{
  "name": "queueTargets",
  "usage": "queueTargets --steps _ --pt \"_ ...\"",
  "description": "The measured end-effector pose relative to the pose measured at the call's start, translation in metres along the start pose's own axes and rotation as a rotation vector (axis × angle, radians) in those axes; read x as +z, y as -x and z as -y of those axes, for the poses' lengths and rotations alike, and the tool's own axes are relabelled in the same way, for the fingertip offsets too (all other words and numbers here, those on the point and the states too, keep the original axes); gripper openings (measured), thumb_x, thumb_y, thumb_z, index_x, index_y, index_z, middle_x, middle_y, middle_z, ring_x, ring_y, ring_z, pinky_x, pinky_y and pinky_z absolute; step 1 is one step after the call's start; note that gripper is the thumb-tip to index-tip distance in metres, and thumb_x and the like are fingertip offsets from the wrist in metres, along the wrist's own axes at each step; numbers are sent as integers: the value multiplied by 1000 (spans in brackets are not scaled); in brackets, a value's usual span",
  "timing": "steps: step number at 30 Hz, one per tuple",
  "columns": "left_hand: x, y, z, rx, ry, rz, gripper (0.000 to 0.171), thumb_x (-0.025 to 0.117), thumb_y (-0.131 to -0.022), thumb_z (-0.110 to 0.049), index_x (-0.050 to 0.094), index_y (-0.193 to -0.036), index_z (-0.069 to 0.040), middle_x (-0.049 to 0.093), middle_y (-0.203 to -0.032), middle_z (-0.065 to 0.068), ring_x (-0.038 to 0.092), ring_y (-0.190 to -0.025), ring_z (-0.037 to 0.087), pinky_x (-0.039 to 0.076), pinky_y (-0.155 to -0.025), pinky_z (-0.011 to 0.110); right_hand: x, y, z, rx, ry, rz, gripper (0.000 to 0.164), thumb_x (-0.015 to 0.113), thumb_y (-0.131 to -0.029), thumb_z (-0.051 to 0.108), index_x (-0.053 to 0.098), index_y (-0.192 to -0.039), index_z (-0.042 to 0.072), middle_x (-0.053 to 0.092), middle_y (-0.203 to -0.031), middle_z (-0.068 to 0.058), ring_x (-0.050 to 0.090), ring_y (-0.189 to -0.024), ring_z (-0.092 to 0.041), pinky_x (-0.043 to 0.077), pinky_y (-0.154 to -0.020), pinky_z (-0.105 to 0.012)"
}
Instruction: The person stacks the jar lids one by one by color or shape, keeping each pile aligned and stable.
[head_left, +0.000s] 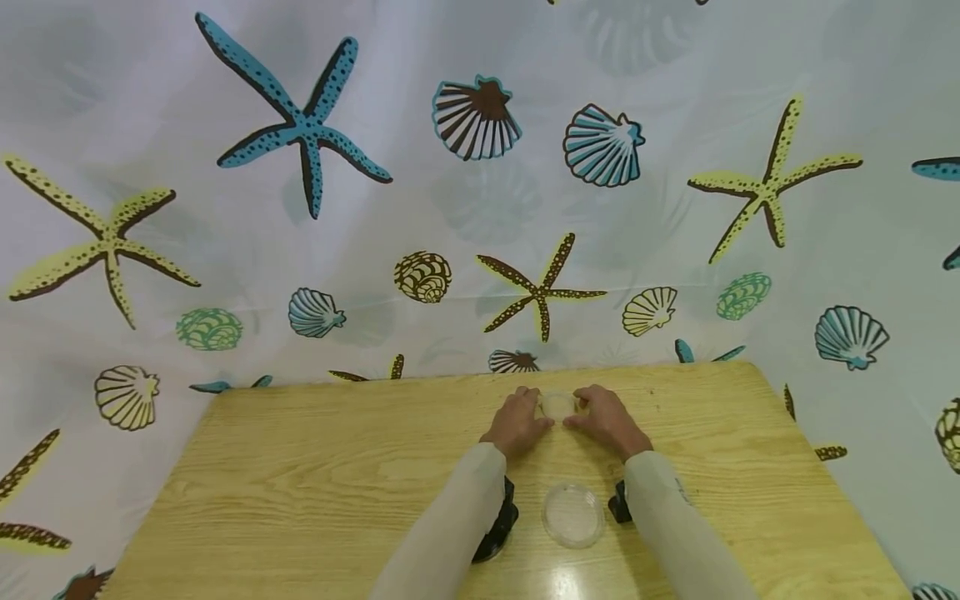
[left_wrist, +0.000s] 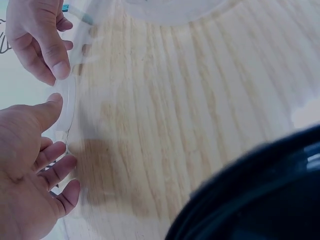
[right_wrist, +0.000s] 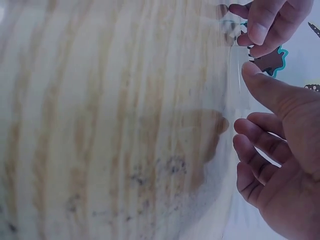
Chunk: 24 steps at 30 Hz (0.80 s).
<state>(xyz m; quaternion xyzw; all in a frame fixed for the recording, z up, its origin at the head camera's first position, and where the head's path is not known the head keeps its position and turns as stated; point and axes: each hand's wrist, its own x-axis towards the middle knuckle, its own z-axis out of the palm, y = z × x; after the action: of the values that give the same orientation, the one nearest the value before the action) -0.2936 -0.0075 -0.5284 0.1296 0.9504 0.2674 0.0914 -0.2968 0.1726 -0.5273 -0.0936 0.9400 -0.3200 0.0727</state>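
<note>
Near the far side of the table, my two hands hold a small clear round container (head_left: 557,406) from opposite sides. My left hand (head_left: 517,423) is at its left side, with the thumb along the near edge. On the other side, my right hand (head_left: 606,421) has its thumb and fingers about the rim. In the left wrist view, the left thumb lies against the container's translucent wall (left_wrist: 67,110). The right wrist view has the right thumb at the same wall (right_wrist: 239,75). The container's far side is mostly hidden by the fingers.
Between my forearms a clear round lid-like disc (head_left: 573,516) lies on the wooden table (head_left: 322,475). A black round-edged object (head_left: 491,546) is partly hidden by the left sleeve. Behind the table hangs a white cloth (head_left: 405,208) printed with starfish and shells.
</note>
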Motion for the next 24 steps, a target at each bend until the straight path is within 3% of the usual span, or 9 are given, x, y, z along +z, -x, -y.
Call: queueTargets --steps 5,13,16,21,24 --pt "1 0 -2 11 10 -16 49 60 -94 -26 48 -134 -1 51 -130 15 51 -119 31 45 -96 45 1 -2 -2 -9 17 -8 49 72 -85 22 59 -126 -1 63 -106 -13 56 -87 -21 48 -77 -38" --pt "9 -7 -3 13 -21 -36 46 61 -93 -26 51 -131 -2 53 -127 14 53 -115 30 47 -93 44 3 -3 -4 -23 17 -37 43 73 -84 20 63 -120 -1 64 -105 -12 53 -84 -18 46 -75 -35" --pt "10 -8 -5 11 -32 -39 45 61 -93 -26 51 -131 -2 54 -127 14 54 -114 29 48 -91 43 4 -4 -5 -29 22 -53 35 73 -83 20 67 -111 0 64 -109 -14 55 -87 -19 45 -75 -35" --pt "7 -8 -10 12 -45 -42 44 60 -94 -25 52 -130 -1 54 -126 14 54 -113 30 48 -90 43 5 -5 -5 -36 15 -63 16 74 -83 20 67 -87 6 61 -123 -17 60 -106 -27 47 -79 -36" --pt "7 -7 -10 5 -45 -40 43 59 -94 -25 52 -130 -1 54 -126 15 54 -113 30 48 -90 43 6 -6 -5 -37 16 -60 16 74 -83 21 64 -78 9 60 -126 -17 59 -113 -31 49 -83 -39"
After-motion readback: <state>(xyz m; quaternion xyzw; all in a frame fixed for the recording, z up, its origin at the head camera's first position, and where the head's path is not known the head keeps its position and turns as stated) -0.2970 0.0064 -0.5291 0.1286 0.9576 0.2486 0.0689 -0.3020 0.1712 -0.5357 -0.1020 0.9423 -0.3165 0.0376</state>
